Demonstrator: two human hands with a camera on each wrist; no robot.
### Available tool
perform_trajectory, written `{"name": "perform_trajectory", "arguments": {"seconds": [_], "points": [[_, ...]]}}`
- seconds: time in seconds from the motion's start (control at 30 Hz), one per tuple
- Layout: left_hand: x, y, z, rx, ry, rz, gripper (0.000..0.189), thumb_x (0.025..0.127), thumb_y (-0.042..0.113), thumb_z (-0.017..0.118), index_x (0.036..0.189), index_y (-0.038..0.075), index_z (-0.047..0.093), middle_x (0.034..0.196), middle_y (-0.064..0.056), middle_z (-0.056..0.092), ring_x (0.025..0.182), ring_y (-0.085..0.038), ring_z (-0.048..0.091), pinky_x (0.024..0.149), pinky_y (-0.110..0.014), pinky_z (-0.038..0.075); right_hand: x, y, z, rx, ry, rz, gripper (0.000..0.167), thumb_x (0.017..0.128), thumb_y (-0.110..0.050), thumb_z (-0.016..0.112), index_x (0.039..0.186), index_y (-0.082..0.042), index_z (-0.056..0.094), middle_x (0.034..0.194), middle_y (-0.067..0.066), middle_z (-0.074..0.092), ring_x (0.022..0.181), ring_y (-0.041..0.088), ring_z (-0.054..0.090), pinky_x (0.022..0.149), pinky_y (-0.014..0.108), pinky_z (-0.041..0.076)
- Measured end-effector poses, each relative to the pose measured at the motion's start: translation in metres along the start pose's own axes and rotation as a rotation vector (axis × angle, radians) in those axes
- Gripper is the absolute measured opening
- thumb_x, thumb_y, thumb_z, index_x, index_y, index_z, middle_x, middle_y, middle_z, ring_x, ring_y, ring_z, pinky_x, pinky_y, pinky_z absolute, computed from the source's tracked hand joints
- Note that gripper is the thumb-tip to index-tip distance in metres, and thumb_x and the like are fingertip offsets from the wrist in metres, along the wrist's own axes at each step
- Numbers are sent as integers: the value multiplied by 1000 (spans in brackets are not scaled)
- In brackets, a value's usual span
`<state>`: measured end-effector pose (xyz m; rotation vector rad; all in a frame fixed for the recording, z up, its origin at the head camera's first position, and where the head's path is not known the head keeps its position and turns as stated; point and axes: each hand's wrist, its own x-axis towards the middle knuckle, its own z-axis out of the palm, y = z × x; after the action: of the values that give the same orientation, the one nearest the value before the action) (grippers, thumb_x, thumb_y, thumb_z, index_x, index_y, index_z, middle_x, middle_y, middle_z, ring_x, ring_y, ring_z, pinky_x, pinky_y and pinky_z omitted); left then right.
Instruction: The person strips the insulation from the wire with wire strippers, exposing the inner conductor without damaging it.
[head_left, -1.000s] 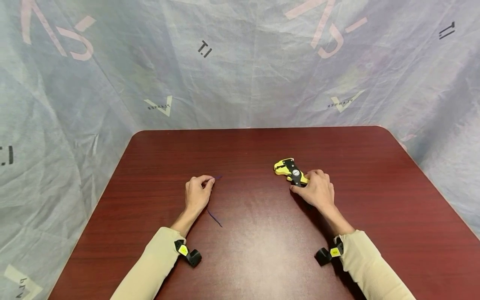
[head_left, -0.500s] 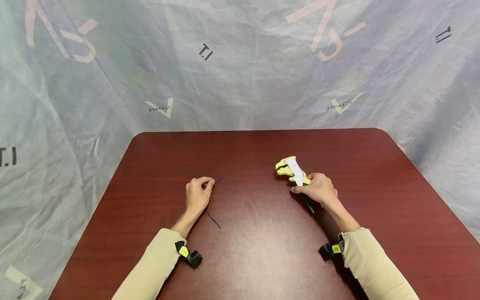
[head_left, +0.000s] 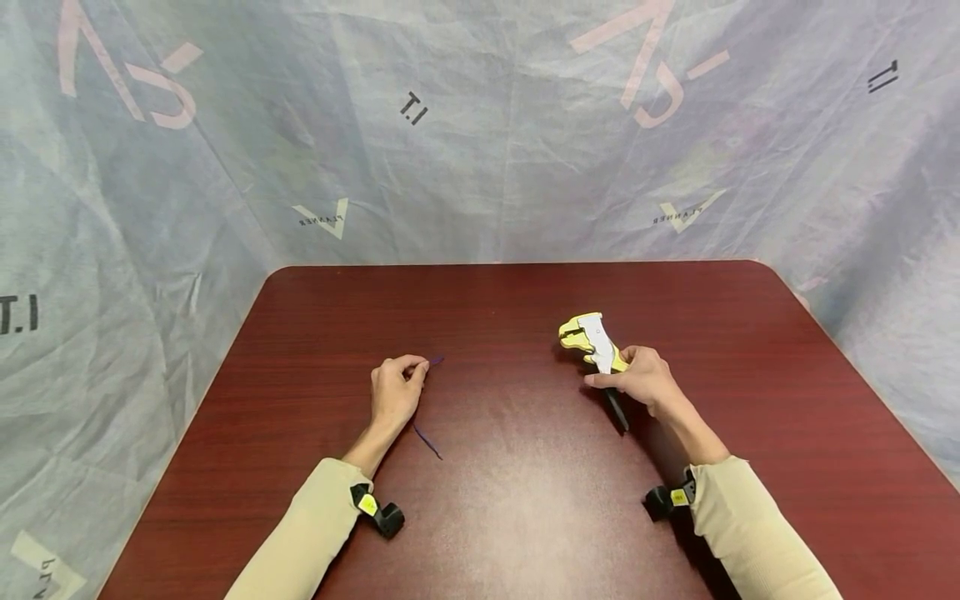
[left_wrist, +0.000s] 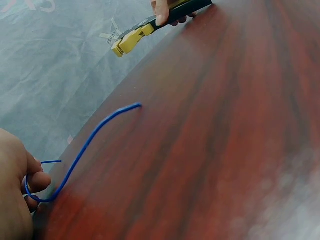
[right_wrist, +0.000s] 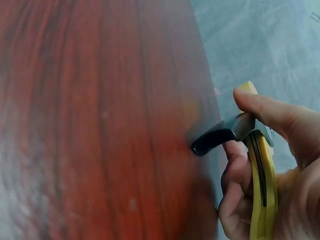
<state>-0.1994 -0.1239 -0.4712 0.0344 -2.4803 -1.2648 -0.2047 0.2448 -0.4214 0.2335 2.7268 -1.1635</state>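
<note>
My left hand [head_left: 393, 390] pinches a thin blue wire [left_wrist: 89, 141] between thumb and fingertips, at the left of the table. A short end pokes out past the fingertips; the longer part loops back and curves free over the tabletop. My right hand [head_left: 643, 379] grips a yellow and black wire stripper [head_left: 600, 343] at the right, its head pointing to the far left, apart from the wire. Glare whitens the tool's flat face in the head view. In the right wrist view, the thumb lies over the tool and a black lever [right_wrist: 215, 142] sticks out to the left.
Both hands are over a dark red wood-grain table [head_left: 495, 308] with rounded far corners. Behind it hangs a grey printed cloth [head_left: 495, 167]. Black wrist cameras sit on both cuffs, one by the left forearm [head_left: 303, 525], one by the right forearm [head_left: 757, 525].
The wire stripper has turned in my right hand and shifted slightly right; its black face now shows white with glare, and its black handle appears below the thumb. My left hand stays nearly still.
</note>
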Motion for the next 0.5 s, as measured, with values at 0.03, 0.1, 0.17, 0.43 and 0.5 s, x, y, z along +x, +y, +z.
{"name": "perform_trajectory", "arguments": {"seconds": [0.03,0.1,0.17,0.43,0.5], "points": [[0,0,0,-3,-2,0,9,90,10,71,89,5,79,66,-8,72,60,-12,62,60,-20,43,1,0,0,24,-16,7,52,72,-34,89,95,-2,56,71,-4,49,71,16,48,60,26,42],[0,0,0,-7,-3,1,10,90,9,71,89,5,79,66,-8,72,56,-8,60,57,-19,42,2,1,-1,85,-50,23,53,75,-31,88,100,0,54,71,-4,49,66,13,47,57,24,42],[0,0,0,-12,-4,1,10,90,9,71,88,4,79,66,-9,72,54,-5,58,56,-18,42,3,1,-2,155,-86,39,53,78,-27,86,106,3,51,69,-5,49,59,10,46,53,22,40],[1,0,0,-33,-1,0,10,90,8,71,88,3,79,67,-10,72,53,-4,58,53,-17,43,-1,-1,-5,364,-202,50,18,88,-19,76,86,-7,62,57,-12,52,49,2,44,47,18,39],[1,-1,0,-39,4,5,10,90,8,71,87,3,79,67,-10,72,53,-5,58,53,-16,43,-2,-2,-6,405,-229,49,14,90,-20,73,83,-13,62,59,-12,54,53,2,49,50,19,43]]}}
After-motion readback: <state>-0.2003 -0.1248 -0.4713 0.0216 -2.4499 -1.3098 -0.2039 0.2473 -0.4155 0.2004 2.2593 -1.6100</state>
